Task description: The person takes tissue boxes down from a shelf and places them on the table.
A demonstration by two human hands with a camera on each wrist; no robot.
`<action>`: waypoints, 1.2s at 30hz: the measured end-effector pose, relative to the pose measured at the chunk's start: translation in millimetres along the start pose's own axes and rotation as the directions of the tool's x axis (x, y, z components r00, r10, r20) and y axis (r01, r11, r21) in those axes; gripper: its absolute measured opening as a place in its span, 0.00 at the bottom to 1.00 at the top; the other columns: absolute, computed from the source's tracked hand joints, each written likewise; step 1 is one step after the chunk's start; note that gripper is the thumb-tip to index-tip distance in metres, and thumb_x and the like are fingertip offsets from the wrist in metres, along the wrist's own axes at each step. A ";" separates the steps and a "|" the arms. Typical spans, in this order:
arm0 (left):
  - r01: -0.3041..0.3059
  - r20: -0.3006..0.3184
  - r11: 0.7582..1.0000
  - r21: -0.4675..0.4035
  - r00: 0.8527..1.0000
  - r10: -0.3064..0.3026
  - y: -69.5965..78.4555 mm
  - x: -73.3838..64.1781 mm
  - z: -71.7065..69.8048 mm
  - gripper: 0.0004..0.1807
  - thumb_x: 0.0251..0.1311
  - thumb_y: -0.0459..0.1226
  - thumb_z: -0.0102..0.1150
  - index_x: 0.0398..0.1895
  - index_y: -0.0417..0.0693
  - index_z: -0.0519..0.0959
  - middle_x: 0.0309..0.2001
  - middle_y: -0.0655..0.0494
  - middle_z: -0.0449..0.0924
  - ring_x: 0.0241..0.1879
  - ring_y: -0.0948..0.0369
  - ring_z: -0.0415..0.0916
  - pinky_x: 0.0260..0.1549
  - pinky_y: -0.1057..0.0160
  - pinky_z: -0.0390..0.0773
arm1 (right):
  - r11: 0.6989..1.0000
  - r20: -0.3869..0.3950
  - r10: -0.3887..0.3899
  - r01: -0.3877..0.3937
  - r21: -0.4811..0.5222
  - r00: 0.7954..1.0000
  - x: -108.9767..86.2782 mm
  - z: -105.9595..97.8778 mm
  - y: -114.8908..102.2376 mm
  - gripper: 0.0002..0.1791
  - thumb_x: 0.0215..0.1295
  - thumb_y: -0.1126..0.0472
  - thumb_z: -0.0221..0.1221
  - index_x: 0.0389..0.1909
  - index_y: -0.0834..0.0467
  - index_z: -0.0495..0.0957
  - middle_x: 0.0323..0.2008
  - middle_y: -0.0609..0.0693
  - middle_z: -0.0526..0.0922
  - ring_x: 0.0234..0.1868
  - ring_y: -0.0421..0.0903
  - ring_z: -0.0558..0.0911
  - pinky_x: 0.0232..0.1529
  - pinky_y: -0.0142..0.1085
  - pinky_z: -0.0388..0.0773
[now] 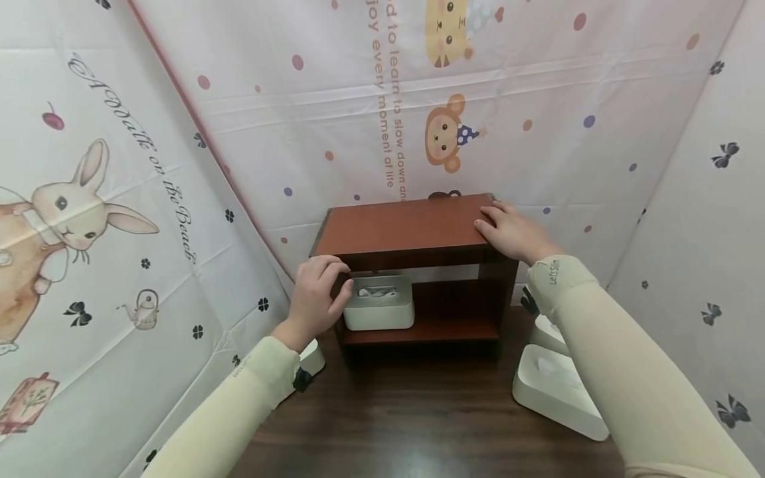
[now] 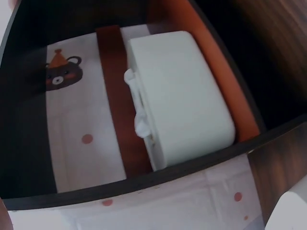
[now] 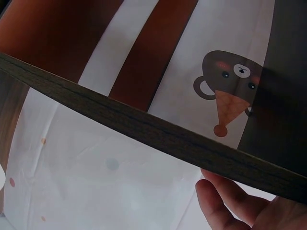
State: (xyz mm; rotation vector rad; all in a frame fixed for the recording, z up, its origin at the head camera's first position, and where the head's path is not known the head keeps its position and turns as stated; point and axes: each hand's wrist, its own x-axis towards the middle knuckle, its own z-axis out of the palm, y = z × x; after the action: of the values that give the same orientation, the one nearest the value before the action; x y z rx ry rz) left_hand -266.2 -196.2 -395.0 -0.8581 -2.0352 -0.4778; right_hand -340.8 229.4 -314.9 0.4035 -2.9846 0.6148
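A small reddish-brown shelf (image 1: 412, 226) with dark edges stands on the dark wooden floor. My left hand (image 1: 315, 292) grips its front left top corner, fingers bent over the edge and thumb in front. Across from it, my right hand (image 1: 515, 230) rests on the right end of the top board. In the right wrist view that hand's fingers (image 3: 230, 203) lie beside the dark edge of the shelf. A white tissue box (image 1: 379, 312) sits inside at the left, tissue showing in its slot. The left wrist view shows this box (image 2: 184, 96) sideways, near the side panel.
Two more white boxes, one nearer (image 1: 558, 392) and one behind it (image 1: 546, 333), lie right of the shelf, partly hidden by my right sleeve. Another white box (image 1: 313, 358) shows beside my left wrist. Printed cloth walls (image 1: 269, 133) enclose the back and sides.
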 end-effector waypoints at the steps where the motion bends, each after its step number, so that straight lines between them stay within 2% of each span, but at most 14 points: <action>1: 0.000 0.011 1.000 0.001 1.000 0.000 0.5 -1.9 2.6 0.15 0.75 0.43 0.58 0.48 0.40 0.85 0.50 0.45 0.83 0.53 0.44 0.79 0.48 0.38 0.74 | 1.000 0.000 0.000 0.000 -0.002 1.000 -0.4 -0.6 -0.2 0.42 0.88 0.35 0.39 0.89 0.58 0.53 0.88 0.66 0.46 0.84 0.73 0.52 0.78 0.73 0.52; 9: 0.025 0.146 1.000 0.014 0.989 -0.027 -0.1 -14.2 20.9 0.14 0.73 0.42 0.65 0.51 0.41 0.85 0.52 0.46 0.84 0.53 0.47 0.81 0.51 0.42 0.83 | 1.000 0.004 0.012 -0.012 -0.014 1.000 -1.0 -0.6 -1.9 0.42 0.87 0.35 0.39 0.89 0.57 0.53 0.88 0.65 0.46 0.85 0.72 0.52 0.78 0.73 0.52; 12: 0.051 0.208 0.998 0.022 0.977 -0.054 -1.7 -15.2 28.4 0.17 0.73 0.44 0.68 0.55 0.42 0.85 0.53 0.47 0.83 0.53 0.48 0.82 0.53 0.44 0.84 | 1.000 0.000 0.013 -0.013 -0.013 1.000 -1.2 -0.3 -2.0 0.43 0.87 0.34 0.39 0.89 0.57 0.54 0.88 0.65 0.47 0.85 0.72 0.52 0.78 0.73 0.52; 15: 0.082 0.279 0.996 0.041 0.956 -0.091 -2.3 -14.9 34.6 0.22 0.73 0.48 0.70 0.60 0.43 0.84 0.55 0.47 0.82 0.53 0.49 0.82 0.51 0.44 0.85 | 1.000 0.000 0.014 -0.014 -0.014 1.000 -0.6 0.4 -1.6 0.43 0.87 0.34 0.39 0.89 0.57 0.54 0.88 0.64 0.47 0.85 0.72 0.52 0.78 0.73 0.52; 17: 0.110 0.331 0.992 0.065 0.935 -0.125 -1.7 -13.8 37.8 0.26 0.74 0.51 0.70 0.63 0.44 0.83 0.57 0.46 0.82 0.53 0.48 0.82 0.50 0.43 0.85 | 1.000 0.001 0.013 -0.013 -0.016 1.000 -0.5 0.5 -1.4 0.43 0.87 0.34 0.39 0.89 0.57 0.54 0.88 0.64 0.47 0.85 0.72 0.53 0.78 0.73 0.53; 19: 0.149 0.383 0.985 0.085 0.908 -0.170 -0.3 -11.9 40.6 0.30 0.74 0.55 0.70 0.67 0.45 0.81 0.60 0.45 0.81 0.55 0.47 0.81 0.50 0.40 0.85 | 1.000 0.000 0.013 -0.013 -0.015 1.000 -0.4 0.5 -1.3 0.43 0.87 0.34 0.39 0.89 0.57 0.54 0.88 0.64 0.47 0.85 0.71 0.53 0.78 0.73 0.53; 23: 0.227 0.484 0.964 0.137 0.834 -0.265 1.2 -7.7 47.8 0.39 0.72 0.62 0.67 0.74 0.45 0.78 0.68 0.42 0.77 0.61 0.43 0.80 0.56 0.36 0.83 | 1.000 -0.001 0.018 -0.018 -0.009 1.000 -0.8 0.1 -1.3 0.43 0.87 0.34 0.40 0.89 0.56 0.54 0.88 0.64 0.47 0.85 0.71 0.53 0.78 0.73 0.53; 26: 0.241 0.548 0.956 0.168 0.783 -0.293 0.9 -5.3 55.6 0.47 0.69 0.68 0.66 0.79 0.47 0.74 0.74 0.43 0.73 0.67 0.41 0.77 0.61 0.35 0.81 | 1.000 -0.004 0.026 -0.026 -0.008 1.000 -0.1 0.2 -1.3 0.43 0.87 0.34 0.39 0.90 0.56 0.54 0.88 0.63 0.47 0.85 0.71 0.53 0.78 0.73 0.53; 28: 0.235 0.583 0.955 0.182 0.756 -0.297 0.3 -3.9 61.5 0.50 0.67 0.72 0.64 0.82 0.51 0.71 0.77 0.45 0.70 0.71 0.41 0.73 0.63 0.36 0.80 | 0.999 -0.008 0.031 -0.031 -0.007 0.999 0.4 0.3 -1.3 0.43 0.87 0.33 0.39 0.90 0.55 0.54 0.88 0.63 0.47 0.85 0.71 0.53 0.77 0.73 0.53; 32: 0.235 0.628 0.955 0.183 0.719 -0.297 -2.1 -3.7 72.6 0.55 0.64 0.74 0.64 0.87 0.58 0.65 0.83 0.47 0.63 0.79 0.40 0.65 0.66 0.36 0.77 | 0.999 -0.009 0.042 -0.042 -0.004 0.999 2.2 1.2 -0.7 0.43 0.87 0.33 0.39 0.90 0.54 0.54 0.89 0.62 0.46 0.85 0.70 0.53 0.78 0.73 0.54; 36: 0.254 0.660 0.954 0.161 0.691 -0.295 -6.2 -7.8 84.0 0.62 0.58 0.75 0.69 0.90 0.58 0.59 0.87 0.46 0.56 0.84 0.41 0.55 0.76 0.36 0.66 | 0.999 -0.003 0.046 -0.046 -0.004 0.999 2.3 2.4 -0.5 0.43 0.87 0.33 0.39 0.90 0.55 0.54 0.89 0.62 0.46 0.85 0.71 0.53 0.78 0.73 0.53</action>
State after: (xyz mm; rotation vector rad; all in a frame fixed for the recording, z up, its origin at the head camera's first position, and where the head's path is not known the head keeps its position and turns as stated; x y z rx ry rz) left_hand -314.9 -152.8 -448.8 -0.7527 -2.8773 -0.2735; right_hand -342.9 227.5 -316.7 0.3342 -2.9995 0.6132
